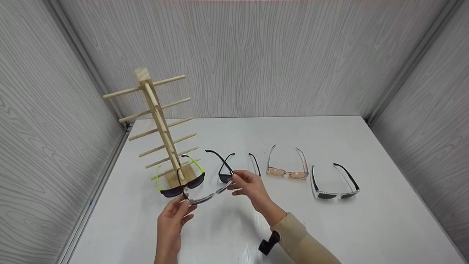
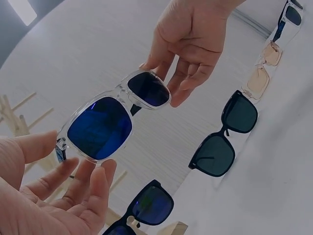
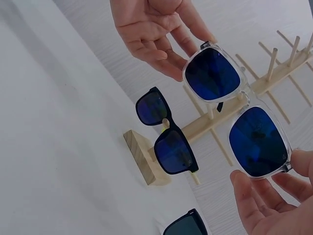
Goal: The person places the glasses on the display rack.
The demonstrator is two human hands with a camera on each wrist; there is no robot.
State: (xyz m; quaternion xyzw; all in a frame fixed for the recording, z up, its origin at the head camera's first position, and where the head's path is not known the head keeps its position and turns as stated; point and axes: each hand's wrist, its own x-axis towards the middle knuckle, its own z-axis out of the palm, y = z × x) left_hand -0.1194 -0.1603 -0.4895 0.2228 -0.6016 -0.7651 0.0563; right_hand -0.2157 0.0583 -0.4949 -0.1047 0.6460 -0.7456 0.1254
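Clear-framed sunglasses [image 1: 202,200] with blue lenses and dark temples are held up by both hands in front of a wooden peg rack [image 1: 159,117]. My left hand [image 1: 174,214] pinches one hinge corner; my right hand [image 1: 253,189] pinches the other. In the left wrist view the blue lenses [image 2: 100,128] face the camera, temples pointing away. Low on the rack hang black sunglasses [image 3: 173,152] with yellow-green temples, just beyond the left hand. The rack's higher pegs are bare. Partly hidden behind my right hand are black-framed sunglasses [image 1: 225,178] with dark green lenses [image 2: 242,115].
On the white table [image 1: 366,231], peach-tinted glasses [image 1: 287,173] stand right of the black-framed pair. Farther right lie more clear-framed sunglasses [image 1: 337,195] with dark temples. Grey wood-grain walls [image 1: 256,58] enclose the back and sides. A black device [image 1: 269,242] is at my right wrist.
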